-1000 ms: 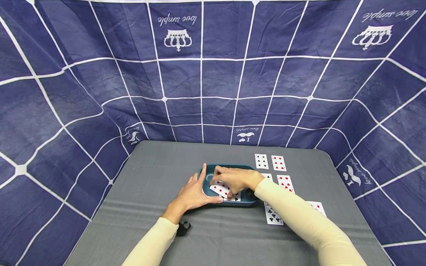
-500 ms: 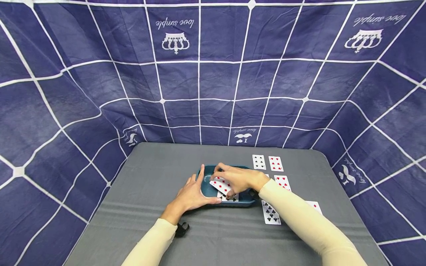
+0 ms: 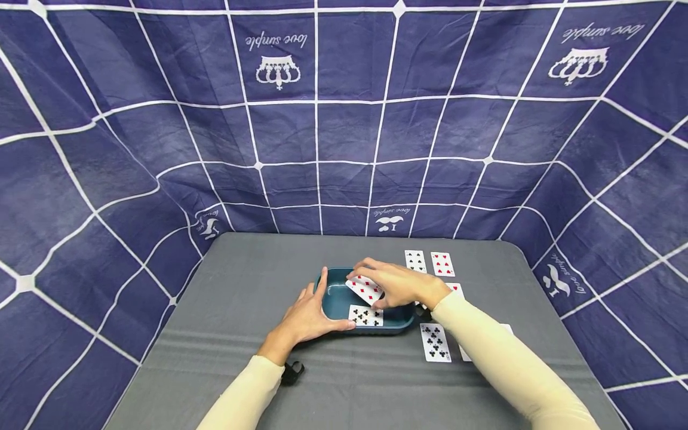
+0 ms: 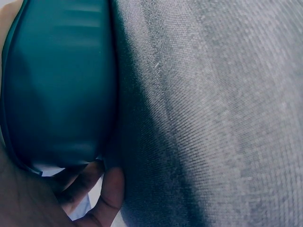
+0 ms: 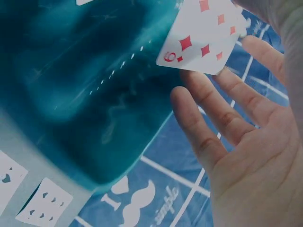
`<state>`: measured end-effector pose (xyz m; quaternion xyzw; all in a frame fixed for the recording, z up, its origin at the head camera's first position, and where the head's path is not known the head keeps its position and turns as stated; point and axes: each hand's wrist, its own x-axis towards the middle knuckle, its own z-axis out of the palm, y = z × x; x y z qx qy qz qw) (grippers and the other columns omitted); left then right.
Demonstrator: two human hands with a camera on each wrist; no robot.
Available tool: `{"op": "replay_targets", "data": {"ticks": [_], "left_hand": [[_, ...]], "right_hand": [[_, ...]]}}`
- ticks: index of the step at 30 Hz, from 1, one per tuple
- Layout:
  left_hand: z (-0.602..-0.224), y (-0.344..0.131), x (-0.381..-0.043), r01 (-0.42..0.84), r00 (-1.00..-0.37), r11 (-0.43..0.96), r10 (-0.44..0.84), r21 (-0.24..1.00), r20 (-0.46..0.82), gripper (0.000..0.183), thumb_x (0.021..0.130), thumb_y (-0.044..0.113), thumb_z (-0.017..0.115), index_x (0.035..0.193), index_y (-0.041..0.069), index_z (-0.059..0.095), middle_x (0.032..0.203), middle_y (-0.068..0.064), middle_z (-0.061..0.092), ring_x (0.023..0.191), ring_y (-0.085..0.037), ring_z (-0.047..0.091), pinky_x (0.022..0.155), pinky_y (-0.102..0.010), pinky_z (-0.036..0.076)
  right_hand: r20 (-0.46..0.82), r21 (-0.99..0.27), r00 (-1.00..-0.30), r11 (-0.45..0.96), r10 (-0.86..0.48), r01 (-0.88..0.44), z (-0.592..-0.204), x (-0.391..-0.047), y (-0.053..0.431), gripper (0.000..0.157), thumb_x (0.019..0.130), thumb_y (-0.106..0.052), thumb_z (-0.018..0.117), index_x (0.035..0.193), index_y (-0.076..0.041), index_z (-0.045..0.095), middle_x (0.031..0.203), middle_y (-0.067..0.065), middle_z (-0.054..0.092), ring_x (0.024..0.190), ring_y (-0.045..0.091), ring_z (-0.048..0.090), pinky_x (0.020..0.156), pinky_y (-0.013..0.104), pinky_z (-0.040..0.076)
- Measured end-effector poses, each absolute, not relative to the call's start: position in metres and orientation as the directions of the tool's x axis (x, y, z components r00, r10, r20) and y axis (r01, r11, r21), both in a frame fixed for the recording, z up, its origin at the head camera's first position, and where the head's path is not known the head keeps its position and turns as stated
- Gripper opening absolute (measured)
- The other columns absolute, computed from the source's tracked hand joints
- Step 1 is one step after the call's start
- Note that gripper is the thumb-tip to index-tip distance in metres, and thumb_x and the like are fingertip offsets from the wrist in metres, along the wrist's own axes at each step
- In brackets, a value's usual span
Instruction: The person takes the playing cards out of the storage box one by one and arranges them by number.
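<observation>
A teal rectangular tray (image 3: pixel 334 303) sits on the grey table. My left hand (image 3: pixel 305 313) grips its left end, the thumb at the near rim and another finger along the left rim; in the left wrist view, fingers curl below the tray wall (image 4: pixel 61 85). My right hand (image 3: pixel 400 285) holds a six of diamonds (image 5: pixel 201 40) tilted over the tray's far side, thumb at one edge and fingertips at the opposite one. A clubs card (image 3: pixel 366 316) lies face up in the tray along its near side, close to my left thumb.
Face-up cards lie right of the tray: a six of spades (image 3: pixel 415 260), a six of hearts (image 3: pixel 442 264) and a higher clubs card (image 3: pixel 435 343). My right sleeve (image 3: pixel 494 358) partly covers others. Blue grid-patterned cloth (image 3: pixel 344 131) walls the table's back and sides.
My right hand has lifted the six of diamonds up and to the right, uncovering more of the clubs card. My left hand keeps its place on the tray. The head view has shifted slightly.
</observation>
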<state>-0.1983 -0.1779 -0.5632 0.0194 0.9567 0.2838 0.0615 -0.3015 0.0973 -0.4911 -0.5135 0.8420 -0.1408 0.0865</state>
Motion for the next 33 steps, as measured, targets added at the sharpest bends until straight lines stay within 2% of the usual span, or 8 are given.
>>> {"op": "replay_targets", "data": {"ticks": [6,11,14,20,33], "left_hand": [[-0.564,-0.179,-0.199,-0.004,-0.991,0.839,0.068,0.545,-0.112,0.161,0.07,0.097,0.089,0.189,0.037,0.0,0.187,-0.026,0.038,0.169,-0.045,0.047,0.117,-0.08,0.052],[-0.564,-0.179,-0.199,-0.005,-0.992,0.845,0.064,0.535,-0.109,0.161,0.07,0.096,0.09,0.19,0.035,0.002,0.185,-0.027,0.04,0.167,-0.045,0.048,0.116,-0.079,0.053],[-0.564,-0.178,-0.2,0.001,-0.993,0.847,0.064,0.531,-0.102,0.161,0.069,0.096,0.091,0.19,0.035,0.003,0.184,-0.026,0.042,0.166,-0.044,0.05,0.114,-0.079,0.054],[-0.565,-0.178,-0.199,-0.006,-0.992,0.845,0.061,0.535,-0.108,0.161,0.069,0.096,0.091,0.189,0.04,-0.001,0.187,-0.028,0.037,0.17,-0.047,0.045,0.117,-0.08,0.052],[-0.564,-0.177,-0.2,-0.009,-0.991,0.848,0.061,0.53,-0.115,0.161,0.07,0.096,0.09,0.188,0.043,-0.004,0.188,-0.029,0.035,0.173,-0.05,0.042,0.118,-0.083,0.05]], "right_hand": [[0.058,-0.358,-0.485,0.436,-0.872,-0.826,-0.489,-0.304,0.116,0.07,0.092,-0.018,0.101,0.153,-0.019,0.068,0.177,0.015,0.055,0.157,0.035,0.064,0.129,0.056,0.053],[0.1,-0.355,-0.519,0.456,-0.849,-0.816,-0.49,-0.306,0.135,0.057,0.093,-0.018,0.1,0.143,-0.016,0.073,0.178,0.014,0.056,0.157,0.036,0.064,0.127,0.055,0.054],[0.128,-0.35,-0.541,0.472,-0.831,-0.809,-0.492,-0.309,0.147,0.056,0.093,-0.018,0.1,0.143,-0.014,0.075,0.177,0.016,0.057,0.158,0.037,0.063,0.128,0.057,0.053],[0.164,-0.347,-0.58,0.504,-0.798,-0.791,-0.496,-0.317,0.17,0.06,0.093,-0.018,0.1,0.148,-0.009,0.076,0.176,0.022,0.057,0.156,0.042,0.065,0.125,0.062,0.055],[0.241,-0.357,-0.666,0.574,-0.706,-0.737,-0.51,-0.334,0.218,0.059,0.09,-0.018,0.102,0.143,-0.006,0.079,0.174,0.021,0.06,0.154,0.046,0.066,0.125,0.062,0.055]]}}
